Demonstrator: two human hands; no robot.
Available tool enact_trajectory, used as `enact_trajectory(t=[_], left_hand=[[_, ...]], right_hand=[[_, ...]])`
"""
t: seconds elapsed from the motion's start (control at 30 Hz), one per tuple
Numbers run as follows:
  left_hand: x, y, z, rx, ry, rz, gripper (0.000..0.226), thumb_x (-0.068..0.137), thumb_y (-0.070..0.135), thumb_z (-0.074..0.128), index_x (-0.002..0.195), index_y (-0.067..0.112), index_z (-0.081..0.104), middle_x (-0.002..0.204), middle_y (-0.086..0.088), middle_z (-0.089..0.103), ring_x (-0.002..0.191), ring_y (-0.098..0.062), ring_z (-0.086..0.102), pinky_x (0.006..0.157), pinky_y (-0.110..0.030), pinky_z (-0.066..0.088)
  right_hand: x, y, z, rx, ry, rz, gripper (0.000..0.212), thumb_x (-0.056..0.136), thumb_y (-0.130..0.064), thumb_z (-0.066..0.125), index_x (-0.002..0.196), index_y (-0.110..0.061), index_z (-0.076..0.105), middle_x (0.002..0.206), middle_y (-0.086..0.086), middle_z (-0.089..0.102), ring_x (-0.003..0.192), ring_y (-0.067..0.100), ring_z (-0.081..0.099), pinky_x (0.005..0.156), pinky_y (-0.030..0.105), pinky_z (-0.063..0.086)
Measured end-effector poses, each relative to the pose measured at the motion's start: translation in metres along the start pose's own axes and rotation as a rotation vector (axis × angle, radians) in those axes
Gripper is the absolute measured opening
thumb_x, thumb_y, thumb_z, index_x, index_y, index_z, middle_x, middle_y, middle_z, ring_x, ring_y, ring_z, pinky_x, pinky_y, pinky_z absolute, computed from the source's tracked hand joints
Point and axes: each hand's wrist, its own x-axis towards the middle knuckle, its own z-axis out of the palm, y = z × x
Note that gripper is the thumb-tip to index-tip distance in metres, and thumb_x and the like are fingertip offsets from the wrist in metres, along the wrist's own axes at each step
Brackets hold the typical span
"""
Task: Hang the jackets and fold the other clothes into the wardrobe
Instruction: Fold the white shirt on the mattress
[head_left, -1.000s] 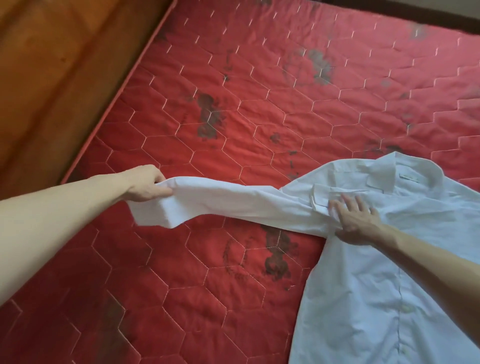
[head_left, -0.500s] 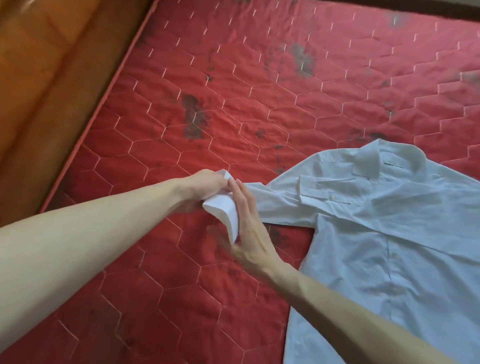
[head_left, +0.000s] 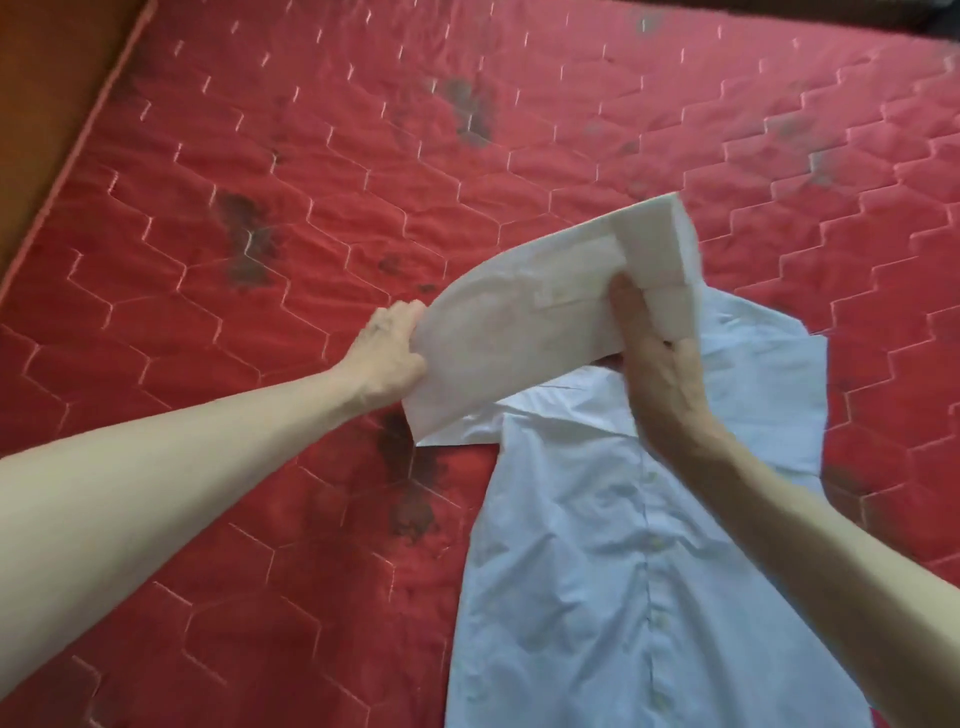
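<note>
A white button-up shirt (head_left: 613, 561) lies front-up on the red quilted mattress (head_left: 363, 156), its collar end at the far side. Its left sleeve (head_left: 519, 322) is lifted off the mattress and carried over the shirt's chest. My left hand (head_left: 389, 348) grips the sleeve at its folded end. My right hand (head_left: 654, 374) holds the sleeve near the cuff, thumb on the fabric and fingers behind it. The cuff (head_left: 660, 249) sticks up above my right hand. The collar is hidden behind the sleeve.
Dark stains mark the mattress at several spots (head_left: 249, 244). A wooden bed frame (head_left: 57, 67) runs along the mattress's left edge. Bare mattress stretches to the left of and beyond the shirt.
The sleeve, stretched out to the left a second ago, has been doubled over and swung right over the shirt's chest. My right hand left the chest and took hold of the sleeve.
</note>
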Motion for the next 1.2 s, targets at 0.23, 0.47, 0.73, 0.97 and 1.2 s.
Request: enact_trajectory(t=[0.23, 0.47, 0.73, 0.97, 1.2], left_hand=[[0.041, 0.046, 0.049, 0.255, -0.162, 0.018, 0.027, 0.077, 0.005, 0.057, 0.103, 0.015, 0.057, 0.094, -0.009, 0.066, 0.094, -0.038, 0.062, 0.08, -0.045, 0.05], [0.08, 0.04, 0.047, 0.643, -0.189, 0.116, 0.028, 0.075, 0.003, 0.058, 0.068, 0.018, 0.036, 0.064, 0.002, 0.047, 0.071, -0.034, 0.048, 0.066, -0.039, 0.027], [0.125, 0.046, 0.049, 0.494, 0.011, 0.197, 0.025, 0.066, -0.007, 0.059, 0.075, 0.016, 0.056, 0.055, 0.005, 0.049, 0.06, -0.033, 0.048, 0.059, -0.037, 0.026], [0.152, 0.056, 0.075, 0.763, 0.04, 0.22, 0.015, 0.091, 0.006, 0.048, 0.089, 0.015, 0.06, 0.067, -0.001, 0.062, 0.07, -0.029, 0.056, 0.089, -0.042, 0.037], [0.115, 0.058, 0.125, 0.705, 0.266, 0.241, 0.033, 0.101, 0.025, 0.053, 0.127, 0.005, 0.057, 0.127, -0.019, 0.056, 0.115, -0.039, 0.05, 0.098, -0.052, 0.039]], right_hand=[[0.044, 0.0, -0.129, 0.093, 0.266, -0.006, 0.014, 0.104, -0.03, 0.059, 0.108, -0.032, 0.072, 0.099, -0.01, 0.075, 0.098, 0.016, 0.073, 0.071, 0.037, 0.062], [0.056, 0.097, -0.224, -0.006, 0.504, 0.204, 0.018, 0.096, -0.023, 0.075, 0.114, -0.019, 0.076, 0.112, -0.002, 0.079, 0.104, 0.016, 0.076, 0.077, 0.035, 0.065], [0.066, 0.158, -0.27, -0.355, 0.436, 0.254, 0.008, 0.098, -0.021, 0.073, 0.092, -0.016, 0.073, 0.077, -0.01, 0.072, 0.065, -0.007, 0.063, 0.061, 0.013, 0.052], [0.081, 0.163, -0.293, -0.77, 0.476, 0.314, 0.03, 0.099, -0.032, 0.064, 0.089, -0.005, 0.062, 0.088, 0.015, 0.068, 0.087, 0.037, 0.062, 0.072, 0.041, 0.042], [0.069, 0.169, -0.278, -1.492, 0.182, -0.201, 0.059, 0.105, -0.025, 0.054, 0.158, -0.007, 0.036, 0.161, 0.019, 0.035, 0.147, 0.04, 0.035, 0.114, 0.055, 0.032]])
